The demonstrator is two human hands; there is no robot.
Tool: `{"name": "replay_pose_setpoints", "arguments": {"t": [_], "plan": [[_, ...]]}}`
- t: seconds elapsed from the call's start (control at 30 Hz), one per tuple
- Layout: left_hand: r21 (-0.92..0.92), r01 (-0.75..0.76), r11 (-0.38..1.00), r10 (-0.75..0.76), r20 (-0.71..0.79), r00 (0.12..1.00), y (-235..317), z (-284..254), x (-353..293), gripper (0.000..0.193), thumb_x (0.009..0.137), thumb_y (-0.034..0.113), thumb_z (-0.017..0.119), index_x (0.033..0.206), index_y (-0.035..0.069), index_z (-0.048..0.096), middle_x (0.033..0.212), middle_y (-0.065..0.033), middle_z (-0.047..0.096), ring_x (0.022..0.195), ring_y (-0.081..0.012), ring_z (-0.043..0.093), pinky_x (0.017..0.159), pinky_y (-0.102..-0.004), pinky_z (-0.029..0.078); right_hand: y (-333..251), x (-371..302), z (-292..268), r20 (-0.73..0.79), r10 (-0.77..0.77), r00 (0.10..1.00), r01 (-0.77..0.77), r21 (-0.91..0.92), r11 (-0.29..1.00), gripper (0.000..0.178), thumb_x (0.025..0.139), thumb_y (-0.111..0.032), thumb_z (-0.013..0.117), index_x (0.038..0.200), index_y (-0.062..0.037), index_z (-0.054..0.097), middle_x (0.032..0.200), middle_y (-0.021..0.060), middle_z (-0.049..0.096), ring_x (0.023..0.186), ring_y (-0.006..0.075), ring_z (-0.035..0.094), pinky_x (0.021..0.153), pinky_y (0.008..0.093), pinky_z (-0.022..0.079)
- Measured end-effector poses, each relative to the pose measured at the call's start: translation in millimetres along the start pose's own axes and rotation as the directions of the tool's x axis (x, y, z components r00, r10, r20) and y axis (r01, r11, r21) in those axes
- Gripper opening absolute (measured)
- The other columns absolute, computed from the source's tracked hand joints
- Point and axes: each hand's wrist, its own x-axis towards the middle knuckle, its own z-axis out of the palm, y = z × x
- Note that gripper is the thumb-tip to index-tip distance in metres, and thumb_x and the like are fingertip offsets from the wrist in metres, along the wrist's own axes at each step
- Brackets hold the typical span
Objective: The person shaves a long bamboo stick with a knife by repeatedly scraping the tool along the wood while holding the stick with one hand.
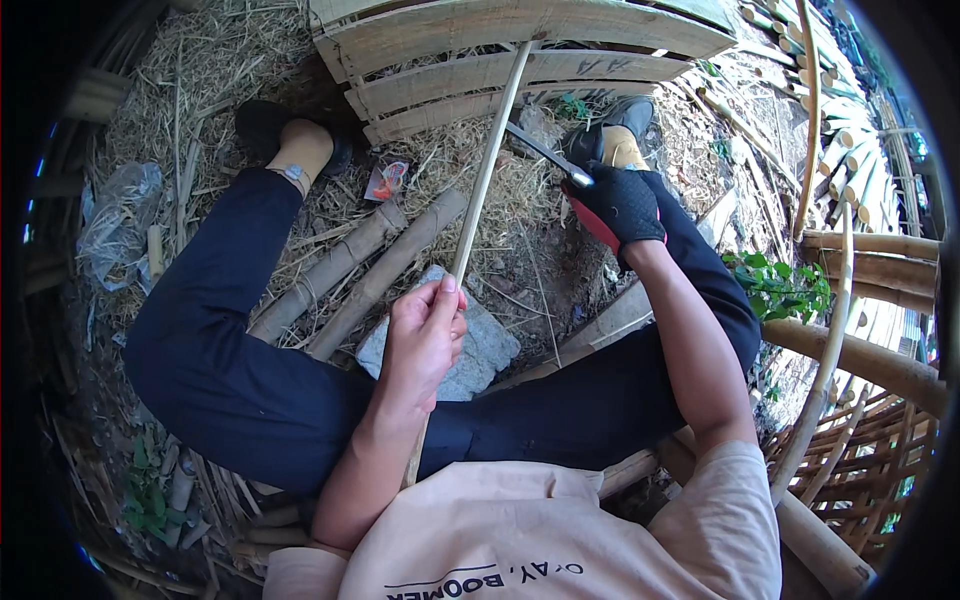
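A long, pale bamboo strip (491, 160) runs from beside my body up to the wooden slatted crate (440, 48), where its far end overlaps the slats. My bare left hand (425, 328) is closed around this strip, thumb on top. My right hand (622, 208) wears a black and red glove and grips a knife by its handle, mostly hidden in the fist. The dark, narrow knife blade (540, 149) points up and left, its tip close to the strip's right side. I cannot tell whether blade and strip touch.
Between my legs lie a grey stone block (490, 352) and two bamboo poles (385, 270) on straw-strewn ground. A clear plastic bag (118, 225) is at the left. Cut bamboo poles (860, 165) are piled at upper right, above a woven bamboo basket (860, 465).
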Motion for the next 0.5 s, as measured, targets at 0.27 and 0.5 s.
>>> {"name": "replay_pose_setpoints", "arguments": {"t": [0.27,0.5], "plan": [[-0.07,0.017,0.997,-0.017,-0.008,1.0,-2,-8,5,0.034,0.11,0.035,0.042,0.093,0.008,0.055,0.06,0.0089,0.037,0.044,0.0006,0.029,0.04,-0.0186,0.025,-24,-11,0,-0.036,0.0,0.999,0.009,0.265,0.964,0.036,0.088,-0.046,0.07,0.099,-0.0111,0.073,0.087,0.0182,0.072,0.085,0.0376,0.07,0.077,0.0449,0.054],[-0.045,0.024,0.999,-0.025,-0.029,0.999,-3,-6,7,0.033,0.11,0.035,0.043,0.093,0.009,0.055,0.06,0.0092,0.037,0.044,0.0008,0.029,0.04,-0.0188,0.025,-60,-49,-9,0.106,-0.298,0.949,0.274,0.198,0.941,0.03,0.087,-0.041,0.072,0.099,-0.0137,0.073,0.083,0.0158,0.071,0.08,0.0379,0.07,0.072,0.045,0.055]]}}
